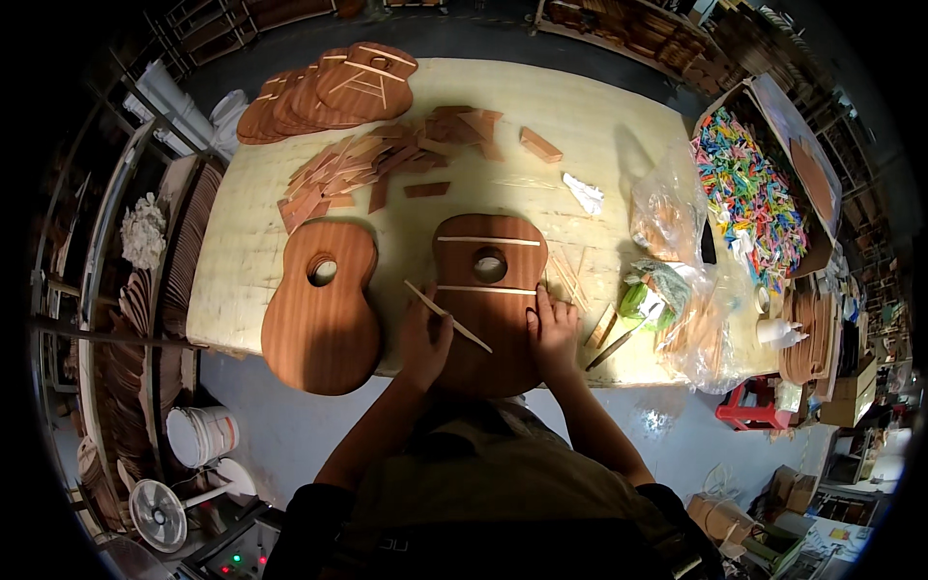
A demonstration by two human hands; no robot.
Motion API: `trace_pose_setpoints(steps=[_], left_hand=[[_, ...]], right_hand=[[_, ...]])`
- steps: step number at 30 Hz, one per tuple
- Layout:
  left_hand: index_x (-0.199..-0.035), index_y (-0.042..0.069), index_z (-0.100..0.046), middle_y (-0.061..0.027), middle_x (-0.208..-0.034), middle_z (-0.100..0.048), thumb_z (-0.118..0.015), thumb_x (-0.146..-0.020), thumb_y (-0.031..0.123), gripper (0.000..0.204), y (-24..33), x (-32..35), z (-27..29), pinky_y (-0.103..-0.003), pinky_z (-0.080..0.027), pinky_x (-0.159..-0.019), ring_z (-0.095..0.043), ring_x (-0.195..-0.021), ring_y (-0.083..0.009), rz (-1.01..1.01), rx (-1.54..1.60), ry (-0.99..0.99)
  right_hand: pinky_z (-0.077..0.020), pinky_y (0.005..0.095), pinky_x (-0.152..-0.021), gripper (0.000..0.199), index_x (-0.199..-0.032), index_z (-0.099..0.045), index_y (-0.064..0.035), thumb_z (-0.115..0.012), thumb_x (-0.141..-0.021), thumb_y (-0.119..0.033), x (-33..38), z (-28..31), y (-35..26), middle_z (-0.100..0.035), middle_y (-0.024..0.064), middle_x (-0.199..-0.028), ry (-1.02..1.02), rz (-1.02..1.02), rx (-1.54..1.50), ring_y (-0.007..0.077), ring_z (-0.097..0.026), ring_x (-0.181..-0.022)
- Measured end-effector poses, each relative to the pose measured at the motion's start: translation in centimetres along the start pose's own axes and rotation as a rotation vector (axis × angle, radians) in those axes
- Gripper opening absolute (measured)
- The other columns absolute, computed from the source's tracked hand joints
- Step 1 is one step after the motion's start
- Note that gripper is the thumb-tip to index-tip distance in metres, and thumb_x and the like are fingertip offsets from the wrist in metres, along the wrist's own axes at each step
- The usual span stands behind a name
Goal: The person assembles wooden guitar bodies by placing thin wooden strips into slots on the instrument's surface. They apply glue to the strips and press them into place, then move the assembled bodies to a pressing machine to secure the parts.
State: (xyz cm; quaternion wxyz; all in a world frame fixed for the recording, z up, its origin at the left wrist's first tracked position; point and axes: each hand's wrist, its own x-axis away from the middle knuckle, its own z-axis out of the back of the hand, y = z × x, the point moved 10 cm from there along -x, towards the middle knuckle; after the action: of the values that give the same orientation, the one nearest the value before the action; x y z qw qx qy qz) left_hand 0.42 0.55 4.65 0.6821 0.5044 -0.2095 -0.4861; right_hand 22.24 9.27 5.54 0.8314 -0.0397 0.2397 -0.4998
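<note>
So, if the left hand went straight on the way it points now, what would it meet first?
The left hand would likely meet the nearer pale strip on the central panel; height is unclear, so it may pass above.

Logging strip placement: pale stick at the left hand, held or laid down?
Held: the left hand grips the stick near its middle, both ends sticking out, slanted unlike the two pale strips on the guitar-shaped board.

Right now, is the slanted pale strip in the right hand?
No, the left hand holds the strip; the right hand touches the wooden panel.
</note>
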Motion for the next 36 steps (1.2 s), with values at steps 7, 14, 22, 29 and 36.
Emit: trace_pose_setpoints(steps=[7,14,22,29,36], left_hand=[[-0.134,-0.001,-0.046,-0.0235,-0.124,-0.053,-0.059,-0.087,0.011,0.05,0.4,0.1,0.0,-0.04,-0.045,-0.094,-0.053,-0.114,-0.037,-0.142,-0.216,0.05],[-0.13,0.001,-0.051,-0.0175,-0.115,-0.057,-0.062,-0.087,0.009,0.044,-1.2,0.4,1.5,-0.036,-0.045,-0.093,-0.057,-0.106,-0.0291,-0.01,0.055,0.047],[-0.108,0.001,-0.066,-0.0067,-0.097,-0.07,-0.062,-0.09,0.008,0.019,-2.4,0.1,6.8,-0.026,-0.05,-0.077,-0.064,-0.086,-0.0115,0.222,0.313,-0.121],[-0.098,-0.001,-0.064,-0.0139,-0.089,-0.067,-0.066,-0.087,0.013,0.018,-9.3,-2.2,20.9,-0.03,-0.05,-0.072,-0.065,-0.082,-0.0207,0.268,0.265,0.089],[-0.089,0.0,-0.06,-0.0216,-0.114,-0.056,-0.063,-0.084,0.011,0.013,-14.5,-7.9,25.6,-0.041,-0.044,-0.087,-0.054,-0.109,-0.0385,-0.065,-0.043,0.024]], right_hand=[[-0.0416,0.0462,-0.084,0.047,-0.131,-0.054,-0.0046,-0.059,-0.087,-0.021,0.0,-0.1,-0.1,-0.058,0.012,-0.103,0.054,0.039,-0.071,0.0293,-0.053,-0.093],[-0.043,0.0441,-0.085,0.042,-0.124,-0.056,-0.0025,-0.063,-0.084,-0.012,-1.1,3.8,-2.9,-0.057,0.0176,-0.113,0.153,0.028,-0.133,0.0352,-0.052,-0.098],[-0.0446,0.0235,-0.063,0.012,-0.093,-0.068,0.0011,-0.066,-0.088,-0.009,-2.5,-7.0,-13.7,-0.061,0.0003,-0.07,-0.759,-0.156,-1.07,0.0027,-0.051,-0.069],[-0.0495,0.0343,-0.067,0.01,-0.087,-0.07,-0.0023,-0.071,-0.081,-0.01,-9.4,-7.1,-24.8,-0.066,0.0095,-0.079,-0.029,0.279,-0.494,0.0244,-0.06,-0.07],[-0.0503,0.036,-0.07,0.005,-0.083,-0.072,-0.0058,-0.07,-0.078,-0.006,-13.1,-12.8,-30.3,-0.065,0.0068,-0.081,0.077,0.334,-0.335,0.0267,-0.057,-0.077]])
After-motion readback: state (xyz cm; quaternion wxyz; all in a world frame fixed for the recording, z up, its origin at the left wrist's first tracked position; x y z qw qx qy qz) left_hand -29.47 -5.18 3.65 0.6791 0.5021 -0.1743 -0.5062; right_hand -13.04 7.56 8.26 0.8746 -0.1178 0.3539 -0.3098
